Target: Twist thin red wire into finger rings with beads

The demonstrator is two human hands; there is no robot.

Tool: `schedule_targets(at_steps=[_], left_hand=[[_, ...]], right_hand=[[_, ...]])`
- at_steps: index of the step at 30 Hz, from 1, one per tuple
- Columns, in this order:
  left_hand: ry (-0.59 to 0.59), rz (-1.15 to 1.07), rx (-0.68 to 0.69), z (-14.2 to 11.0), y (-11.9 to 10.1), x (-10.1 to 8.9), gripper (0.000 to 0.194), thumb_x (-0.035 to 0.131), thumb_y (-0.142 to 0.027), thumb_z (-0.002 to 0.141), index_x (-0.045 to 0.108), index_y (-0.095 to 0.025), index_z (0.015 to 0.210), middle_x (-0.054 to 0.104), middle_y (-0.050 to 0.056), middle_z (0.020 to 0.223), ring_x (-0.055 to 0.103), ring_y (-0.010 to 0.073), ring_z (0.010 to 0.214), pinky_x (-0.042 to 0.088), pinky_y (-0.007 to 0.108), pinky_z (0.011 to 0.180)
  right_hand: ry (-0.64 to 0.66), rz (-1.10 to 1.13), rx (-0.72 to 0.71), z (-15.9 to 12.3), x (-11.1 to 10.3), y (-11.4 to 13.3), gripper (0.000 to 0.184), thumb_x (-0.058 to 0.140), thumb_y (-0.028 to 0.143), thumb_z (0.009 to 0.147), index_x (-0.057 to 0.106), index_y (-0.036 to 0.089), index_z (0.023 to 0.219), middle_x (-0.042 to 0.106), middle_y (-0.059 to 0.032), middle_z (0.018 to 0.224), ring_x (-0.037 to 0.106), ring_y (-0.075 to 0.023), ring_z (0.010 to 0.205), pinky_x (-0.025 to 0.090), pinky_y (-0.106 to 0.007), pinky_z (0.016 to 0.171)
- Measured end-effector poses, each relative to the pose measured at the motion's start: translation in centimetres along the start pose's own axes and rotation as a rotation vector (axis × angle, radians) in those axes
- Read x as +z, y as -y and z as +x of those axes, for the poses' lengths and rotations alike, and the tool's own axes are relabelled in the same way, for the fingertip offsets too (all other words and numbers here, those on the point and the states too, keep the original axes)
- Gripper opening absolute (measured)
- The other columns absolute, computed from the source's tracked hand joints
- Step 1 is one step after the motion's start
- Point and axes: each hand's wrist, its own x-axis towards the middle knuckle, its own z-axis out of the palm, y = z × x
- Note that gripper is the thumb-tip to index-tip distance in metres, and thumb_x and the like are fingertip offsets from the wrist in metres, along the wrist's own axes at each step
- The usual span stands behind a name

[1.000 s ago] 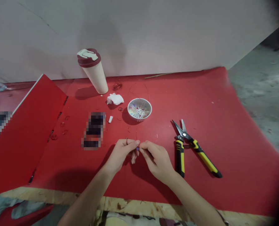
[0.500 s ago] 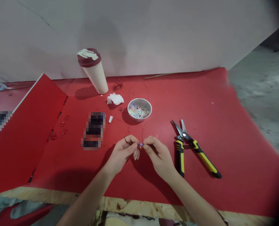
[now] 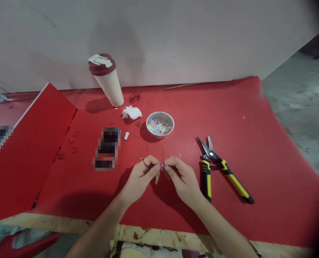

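Note:
Between my fingertips, above the red table, is a small purple bead (image 3: 162, 166). My left hand (image 3: 142, 175) pinches at its left side with thumb and forefinger. From the right, my right hand (image 3: 181, 177) pinches close against the bead; a thin red wire (image 3: 163, 152) rises from that spot. Whether the bead is threaded on the wire is too small to tell. Just beyond the hands stands a small perforated metal bowl (image 3: 160, 134) with pale and coloured beads in it. To the right of my right hand lie open cutting shears (image 3: 212, 157) with black and yellow handles.
A cream tumbler (image 3: 111, 87) with a maroon lid stands near the wall, beside a crumpled tissue (image 3: 132, 112) and a tangle of red wire (image 3: 134, 98). A blurred-out dark object (image 3: 108, 147) lies left. Farther left rises a red board (image 3: 38, 143), with small wire rings (image 3: 61, 156) nearby.
Both hands have shifted slightly up and right with the bead, and the left fingers have changed their hold. Over the last half second they have hardly moved.

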Motion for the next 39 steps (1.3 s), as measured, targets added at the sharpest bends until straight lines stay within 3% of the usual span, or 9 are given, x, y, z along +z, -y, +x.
schedule_targets(at_steps=[4, 10, 18, 33, 39], left_hand=[[-0.04, 0.094, 0.047, -0.09, 0.51, 0.1, 0.027, 0.044, -0.04, 0.09, 0.047, -0.018, 0.075, 0.045, -0.005, 0.058, 0.045, 0.0091, 0.053, 0.038, 0.023, 0.058], [-0.165, 0.409, 0.239, -0.19, 0.82, 0.31, 0.023, 0.039, -0.032, 0.092, 0.049, -0.02, 0.075, 0.046, -0.006, 0.052, 0.045, 0.0094, 0.048, 0.037, 0.023, 0.057], [-0.191, 0.619, 0.421, -0.47, 0.51, 0.34, 0.025, 0.037, -0.021, 0.092, 0.045, -0.021, 0.068, 0.045, -0.005, 0.055, 0.045, 0.0089, 0.051, 0.037, 0.019, 0.055], [-0.23, 0.62, 0.339, -0.74, 0.82, 0.64, 0.028, 0.034, -0.028, 0.094, 0.041, -0.021, 0.067, 0.041, -0.005, 0.053, 0.041, 0.0092, 0.048, 0.035, 0.021, 0.053], [-0.189, 0.592, 0.392, -0.25, 0.41, 0.45, 0.034, 0.03, -0.039, 0.094, 0.042, -0.022, 0.067, 0.043, -0.005, 0.052, 0.045, 0.0108, 0.049, 0.039, 0.022, 0.055]], right_hand=[[-0.003, -0.009, 0.002, -0.13, 0.06, 0.13, 0.014, 0.045, 0.022, 0.09, 0.05, 0.022, 0.077, 0.053, 0.0024, 0.065, 0.048, -0.0113, 0.057, 0.036, -0.023, 0.052], [-0.004, 0.025, 0.04, -0.37, 0.3, 0.21, 0.016, 0.044, 0.026, 0.091, 0.048, 0.022, 0.076, 0.052, 0.0027, 0.065, 0.048, -0.011, 0.056, 0.037, -0.023, 0.052], [0.012, 0.01, -0.008, -0.34, 0.29, 0.57, 0.017, 0.044, 0.021, 0.09, 0.047, 0.022, 0.074, 0.048, 0.0038, 0.062, 0.045, -0.0103, 0.054, 0.037, -0.022, 0.052], [0.017, 0.064, 0.012, -0.33, 0.39, 0.59, 0.017, 0.045, 0.021, 0.09, 0.048, 0.022, 0.073, 0.049, 0.0043, 0.06, 0.047, -0.01, 0.053, 0.038, -0.021, 0.053], [0.025, 0.14, 0.075, -0.41, 0.41, 0.43, 0.017, 0.045, 0.025, 0.091, 0.048, 0.021, 0.075, 0.049, 0.0041, 0.059, 0.046, -0.0099, 0.052, 0.038, -0.022, 0.051]])
